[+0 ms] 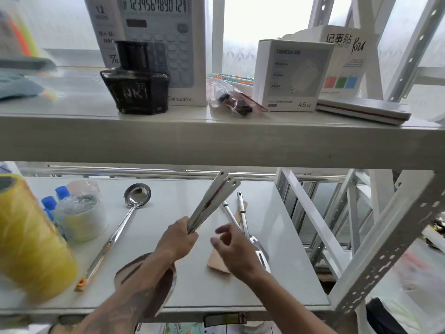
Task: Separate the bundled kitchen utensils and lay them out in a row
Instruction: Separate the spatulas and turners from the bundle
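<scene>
The bundle of flat polished steel utensil handles (212, 203) is up off the white lower shelf (183, 295), clamped at its lower end in my left hand (177, 239), with the three holed tips fanned apart toward the upper shelf edge. My left fingers are curled tight round the stack; my right hand (232, 249) hovers just beside it with its fingers loosely apart, holding nothing. Already lying on the shelf are a long steel ladle with an orange end tab (115, 235) to the left, and two round-handled steel utensils (240, 220), one a slotted turner, over a wooden spatula (219, 263) on the right. I judge the separating only partly done. The risk from here: these handles are slick and only pinched at one end, so pulling one free could let the others slide out and clatter onto the pieces below, knocking the row crooked. The raised tips also sit near the upper shelf and could strike it.
</scene>
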